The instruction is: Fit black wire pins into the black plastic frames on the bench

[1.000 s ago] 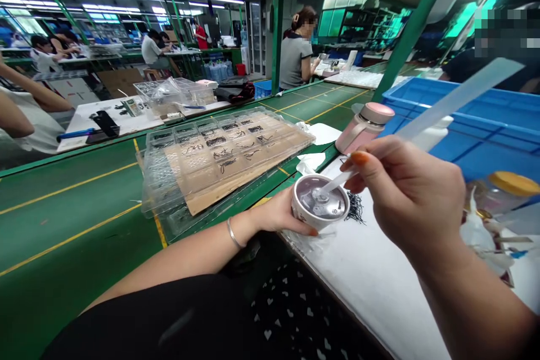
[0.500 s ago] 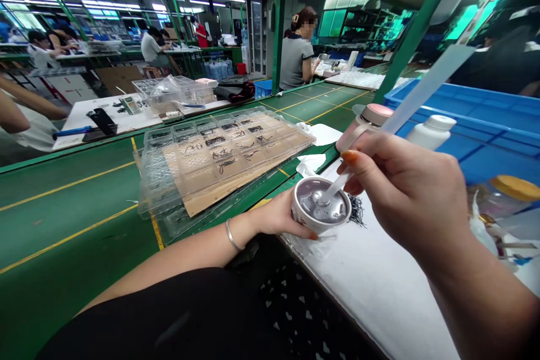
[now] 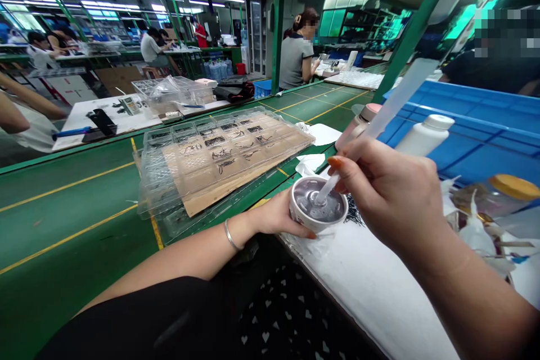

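My left hand wraps round a small white cup of grey paste and holds it at the edge of a white mat. My right hand pinches a long translucent plastic strip whose lower end dips into the paste. The strip slants up and to the right. A small heap of thin black wire parts lies on the mat just behind the cup.
A clear compartment tray with black parts on cardboard sits on the green conveyor belt. A pink-capped bottle, a white bottle, a blue crate and a yellow-lidded jar stand to the right. Other people work at far benches.
The strip's upper end has swung left and stands steeper, while its tip has moved within the paste. The cup and my left hand have stayed almost in place.
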Action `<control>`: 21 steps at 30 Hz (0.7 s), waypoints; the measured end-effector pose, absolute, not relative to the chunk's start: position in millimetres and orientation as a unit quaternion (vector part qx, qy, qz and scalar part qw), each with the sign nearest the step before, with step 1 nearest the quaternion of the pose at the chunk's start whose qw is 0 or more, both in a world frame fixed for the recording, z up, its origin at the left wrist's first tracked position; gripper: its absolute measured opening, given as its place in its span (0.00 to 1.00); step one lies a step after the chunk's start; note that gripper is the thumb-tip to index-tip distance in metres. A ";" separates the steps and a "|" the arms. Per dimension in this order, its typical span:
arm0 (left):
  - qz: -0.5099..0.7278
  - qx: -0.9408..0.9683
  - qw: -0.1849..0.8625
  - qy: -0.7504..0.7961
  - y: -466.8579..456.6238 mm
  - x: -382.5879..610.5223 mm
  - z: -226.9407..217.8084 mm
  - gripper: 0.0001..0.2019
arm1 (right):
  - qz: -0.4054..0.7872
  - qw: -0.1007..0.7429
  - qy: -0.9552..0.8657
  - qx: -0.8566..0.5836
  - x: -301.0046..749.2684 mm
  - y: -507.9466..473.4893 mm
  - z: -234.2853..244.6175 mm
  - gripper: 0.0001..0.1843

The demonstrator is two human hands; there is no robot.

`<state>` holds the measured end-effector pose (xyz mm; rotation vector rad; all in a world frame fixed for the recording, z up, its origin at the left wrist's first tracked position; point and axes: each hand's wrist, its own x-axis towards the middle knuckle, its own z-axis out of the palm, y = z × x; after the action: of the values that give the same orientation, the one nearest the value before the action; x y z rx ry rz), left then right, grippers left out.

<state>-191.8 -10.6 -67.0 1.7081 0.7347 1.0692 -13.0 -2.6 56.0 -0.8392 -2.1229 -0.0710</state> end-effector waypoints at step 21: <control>0.424 0.706 0.482 0.300 -12.7 -191.4 -66.7 0.43 | 0.064 0.324 -0.902 -0.278 -7.8 6.8 32.3 0.09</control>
<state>-191.4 -12.7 -66.7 1.7202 0.7312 1.0348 -7.8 6.8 32.3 -0.7301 -2.3650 0.1670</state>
